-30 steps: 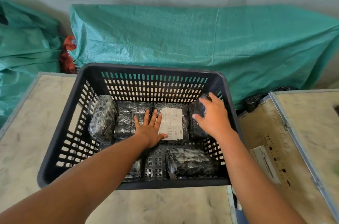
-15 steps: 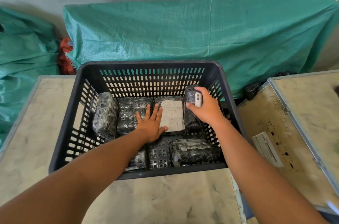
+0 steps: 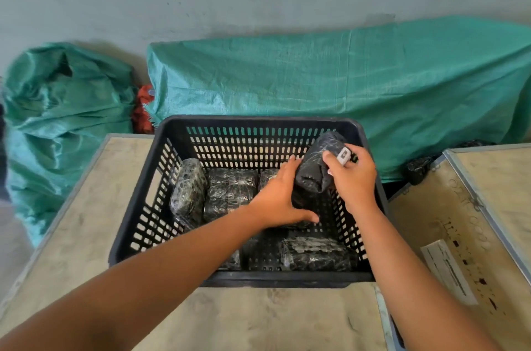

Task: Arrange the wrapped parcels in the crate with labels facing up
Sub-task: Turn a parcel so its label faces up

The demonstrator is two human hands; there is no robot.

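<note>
A black slotted crate (image 3: 143, 207) stands on a pale table and holds several parcels wrapped in black film. My right hand (image 3: 352, 178) grips one black parcel (image 3: 319, 167) lifted upright at the crate's right side; a small white label shows by my fingers. My left hand (image 3: 280, 197) is spread beside and under that parcel, covering the labelled parcel below. Two parcels (image 3: 188, 190) (image 3: 231, 190) lie in the back row at the left. Another parcel (image 3: 316, 253) lies along the front right.
Green woven sacks (image 3: 344, 86) (image 3: 57, 121) lie against the wall behind the crate. A second pale crate lid with a metal edge and a white sticker (image 3: 448, 270) sits to the right. The table surface (image 3: 258, 319) extends in front of the crate.
My right hand has lifted the rightmost parcel up out of the back row and tilted it upright. My left hand has slid right, next to that parcel.
</note>
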